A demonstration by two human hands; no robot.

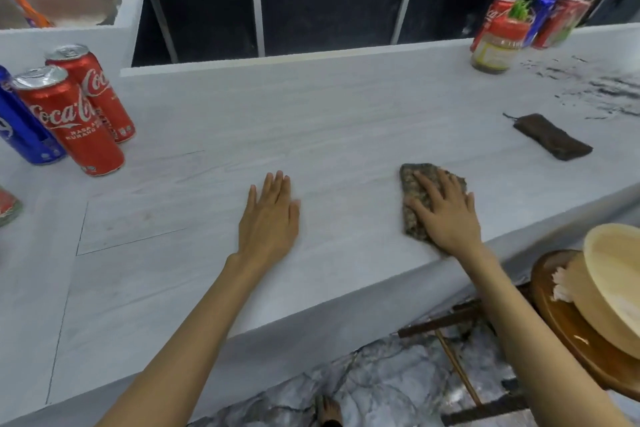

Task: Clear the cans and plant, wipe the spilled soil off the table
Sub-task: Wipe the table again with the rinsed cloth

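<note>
- Closest to us are our own two hands: our right hand (446,218) lies flat, fingers straight, pressing a mottled brown-grey rag (414,184) onto the pale grey wood-grain table (346,107). Nothing is pinched.
- Our left hand (268,215) rests palm-down on bare tabletop, well left of the rag, fingers straight, holding nothing.
- Dark spilled soil (602,94) sits well ahead and right of the rag hand, and it looks unwiped.
- Just beyond the soil there's a small green plant (519,9) in a red-and-cream container (498,42), with blurry red and blue cans (568,21) behind it.
- Far left of the left hand: two red Coca-Cola cans (69,121) and a blue can (24,132), upright.
- Our guess is it's early days. The mess, the plant and that far bunch of cans are all left to do.
</note>
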